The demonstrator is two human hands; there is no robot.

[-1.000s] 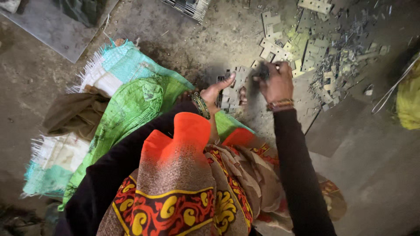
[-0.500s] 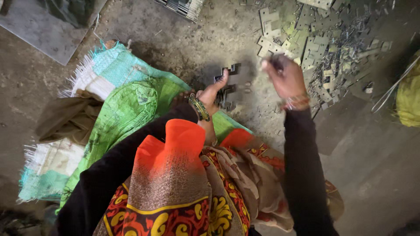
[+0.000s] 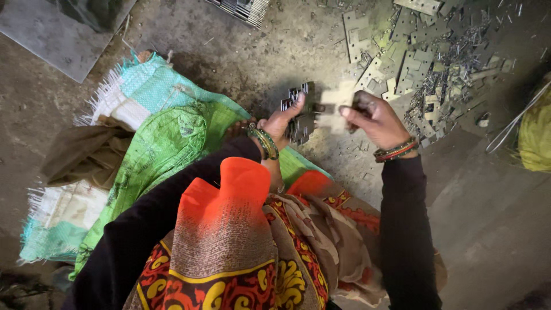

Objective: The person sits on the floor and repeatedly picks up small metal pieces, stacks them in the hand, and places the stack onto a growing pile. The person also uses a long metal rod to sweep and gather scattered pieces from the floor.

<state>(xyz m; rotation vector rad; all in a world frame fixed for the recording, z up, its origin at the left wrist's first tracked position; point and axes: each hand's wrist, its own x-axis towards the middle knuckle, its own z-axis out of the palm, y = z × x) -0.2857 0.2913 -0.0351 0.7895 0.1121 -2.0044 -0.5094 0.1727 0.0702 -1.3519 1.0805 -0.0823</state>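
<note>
Bare floor (image 3: 270,51) ahead lies open; scattered metal plates (image 3: 413,63) crowd the right.

Small metal workshop, floor-level setup. I sit on a bare, dusty concrete floor (image 3: 241,51), no bench. Ahead of me lies a heap of flat stamped metal plates (image 3: 402,63), mixed with thin offcuts and swarf (image 3: 459,86). A loose grey sheet (image 3: 51,40) lies on the ground at the far left, and a bundle of thin metal strips (image 3: 244,8) sits at the top edge. Woven plastic sacks (image 3: 155,143) spread on the floor serve as my mat. Dim light, grime everywhere.
</note>
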